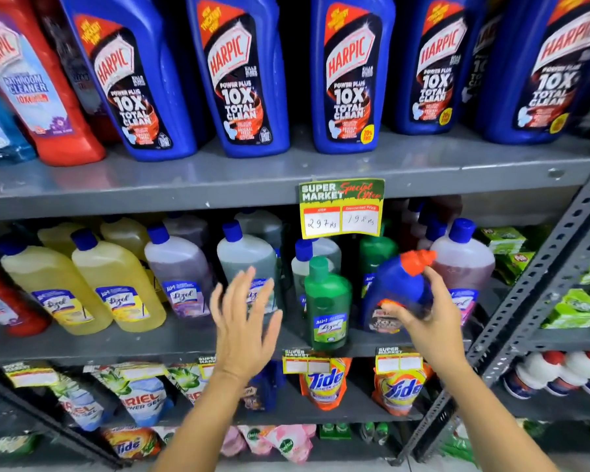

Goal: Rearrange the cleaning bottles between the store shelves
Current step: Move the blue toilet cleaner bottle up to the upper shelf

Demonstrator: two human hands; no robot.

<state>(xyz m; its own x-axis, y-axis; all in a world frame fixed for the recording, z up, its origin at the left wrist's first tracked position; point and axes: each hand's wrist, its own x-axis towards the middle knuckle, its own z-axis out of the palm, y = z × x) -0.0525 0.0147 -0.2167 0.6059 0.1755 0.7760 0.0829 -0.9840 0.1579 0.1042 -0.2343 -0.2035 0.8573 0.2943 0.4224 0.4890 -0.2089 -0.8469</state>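
Observation:
My right hand [426,315] grips a small blue Harpic bottle [401,284] with a red cap, tilted to the right, in front of the middle shelf [150,342]. A green Lizol bottle [327,301] stands just left of it at the shelf's front edge. My left hand [244,321] is raised with fingers spread and holds nothing, in front of a grey Lizol bottle [249,264]. Large blue Harpic bottles [239,73] line the upper shelf [252,175].
Yellow Lizol bottles [116,287] and a purple one [183,277] stand to the left on the middle shelf, a pink one [464,264] to the right. A price tag [342,207] hangs from the upper shelf. Tide pouches [324,383] and Ariel pouches fill the lower shelf. A perforated metal upright [539,284] slants at right.

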